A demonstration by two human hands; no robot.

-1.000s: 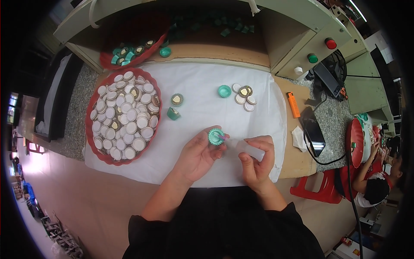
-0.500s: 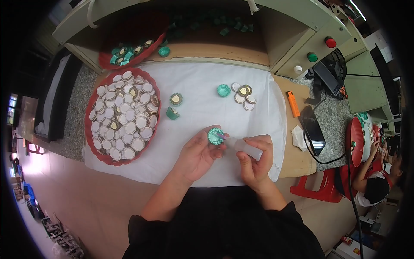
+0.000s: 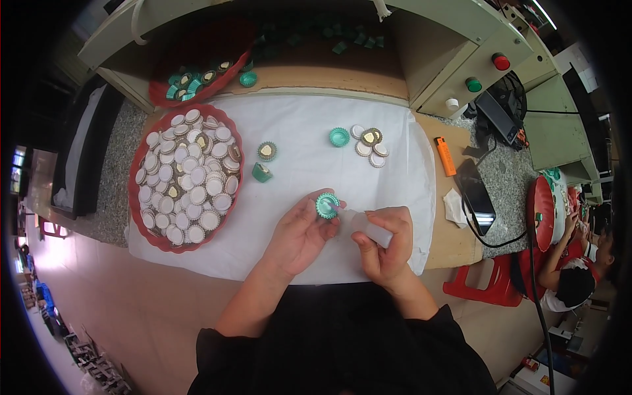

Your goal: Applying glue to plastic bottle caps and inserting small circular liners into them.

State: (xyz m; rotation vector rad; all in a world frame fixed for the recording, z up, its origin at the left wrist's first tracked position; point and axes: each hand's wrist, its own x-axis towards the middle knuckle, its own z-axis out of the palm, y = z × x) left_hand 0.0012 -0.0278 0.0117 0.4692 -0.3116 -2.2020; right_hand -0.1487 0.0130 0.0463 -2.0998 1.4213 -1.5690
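My left hand (image 3: 297, 232) pinches a small green fluted cup (image 3: 325, 207) by its rim, its hollow side facing up. My right hand (image 3: 387, 245) is closed around a translucent white squeeze bottle (image 3: 372, 230), tilted so its thin purplish tip points into the cup. Beyond my hands, another green cup (image 3: 339, 137) stands beside a small cluster of round white discs (image 3: 357, 131) with fluted edges. Further left lie a fluted piece with a gold centre (image 3: 266, 151) and a tipped green cup (image 3: 262, 172).
A red scalloped basket (image 3: 135, 209) heaped with white discs stands left on the white sheet (image 3: 299, 118). Behind it, a second red basket (image 3: 158, 93) holds green pieces. Right are an orange cutter (image 3: 446, 157), a phone (image 3: 475, 197) with a cable, and a person (image 3: 571, 276) further off.
The bottle's tip has shifted slightly left within the cup, and my right hand has moved a little left with it. My left hand keeps its hold on the cup.
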